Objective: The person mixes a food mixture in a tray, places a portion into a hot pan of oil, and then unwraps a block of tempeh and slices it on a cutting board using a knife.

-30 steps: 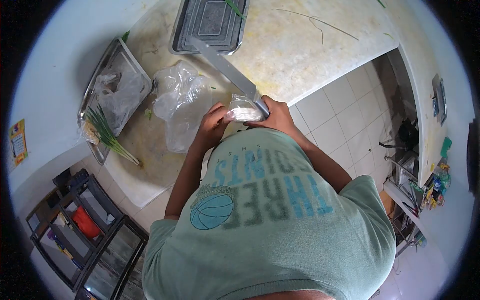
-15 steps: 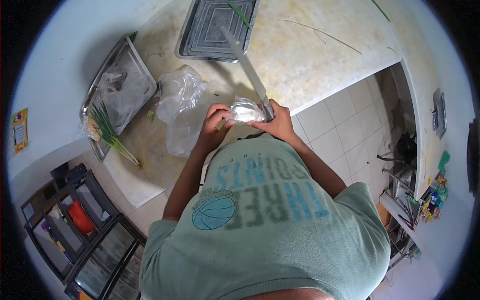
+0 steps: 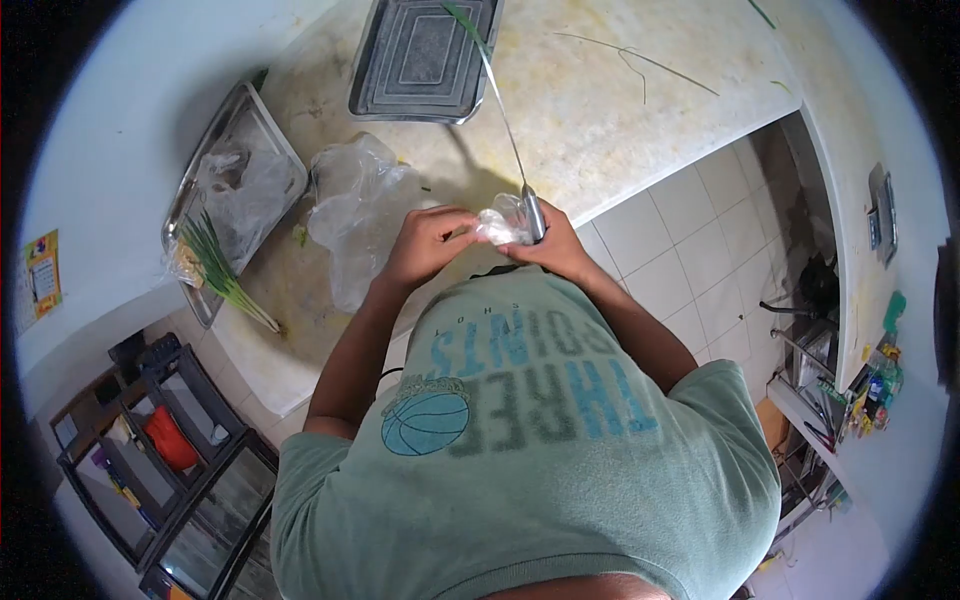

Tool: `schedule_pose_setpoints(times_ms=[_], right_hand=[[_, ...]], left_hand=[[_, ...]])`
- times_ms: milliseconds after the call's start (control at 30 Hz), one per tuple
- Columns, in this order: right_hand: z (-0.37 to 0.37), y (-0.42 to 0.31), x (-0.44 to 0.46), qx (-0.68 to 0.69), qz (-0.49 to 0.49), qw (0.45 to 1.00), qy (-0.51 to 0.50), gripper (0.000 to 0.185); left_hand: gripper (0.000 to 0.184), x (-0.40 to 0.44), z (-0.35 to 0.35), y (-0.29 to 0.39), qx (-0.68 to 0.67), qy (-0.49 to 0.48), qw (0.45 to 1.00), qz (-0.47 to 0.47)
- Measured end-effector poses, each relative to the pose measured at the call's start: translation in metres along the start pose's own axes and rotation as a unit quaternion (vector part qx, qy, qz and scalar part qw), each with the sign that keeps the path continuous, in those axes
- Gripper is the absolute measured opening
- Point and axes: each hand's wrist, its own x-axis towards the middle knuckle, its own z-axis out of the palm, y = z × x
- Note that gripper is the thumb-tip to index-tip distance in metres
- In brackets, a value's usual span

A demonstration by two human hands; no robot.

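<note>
Close to my body, at the counter's front edge, both hands meet at a small crumpled clear plastic bag (image 3: 500,222). My left hand (image 3: 432,243) is closed, fingertips pinching the bag's left side. My right hand (image 3: 556,246) is wrapped round the metal handle of a knife (image 3: 534,214), its thumb also against the bag. The blade points away over the counter, seen nearly edge-on. What the bag contains, if anything, I cannot make out. A larger clear plastic bag (image 3: 358,215) lies on the counter left of my hands.
A metal tray (image 3: 362,100) lies at the back, a green leaf by its top edge. Another tray (image 3: 297,165) at left bears plastic and a bunch of spring onions (image 3: 222,265). Thin stems (image 3: 665,68) lie on the counter (image 3: 600,130). Tiled floor (image 3: 680,235) shows at right.
The small bag has been bunched up smaller, and my left hand has turned over it toward the right. The knife blade has rotated from broad side to nearly edge-on.
</note>
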Motion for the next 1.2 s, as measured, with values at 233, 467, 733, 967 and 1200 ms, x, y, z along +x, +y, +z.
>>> schedule_pose_setpoints(times_ms=[233, 467, 733, 967, 1200], right_hand=[[0.007, 0.015, 0.014, -0.017, 0.007, 0.983, 0.184, 0.046], [-0.001, -0.004, 0.028, -0.142, -0.015, 0.983, 0.116, 0.043], [-0.004, -0.007, 0.061, -0.203, -0.156, 0.966, -0.022, 0.037], [-0.038, -0.006, 0.078, -0.199, -0.056, 0.969, -0.137, 0.029], [-0.07, -0.018, 0.096, -0.167, -0.051, 0.97, -0.169, 0.033]], left_hand=[[0.02, 0.004, 0.037, 0.008, -0.046, 0.001, 0.996, -0.082], [0.039, 0.005, 0.042, -0.021, -0.44, 0.126, 0.859, -0.228], [0.038, 0.012, 0.052, -0.048, -0.59, 0.164, 0.734, -0.295], [0.04, 0.026, 0.087, -0.071, -0.675, 0.254, 0.65, -0.241], [0.042, 0.047, 0.11, -0.056, -0.637, 0.39, 0.642, -0.174]])
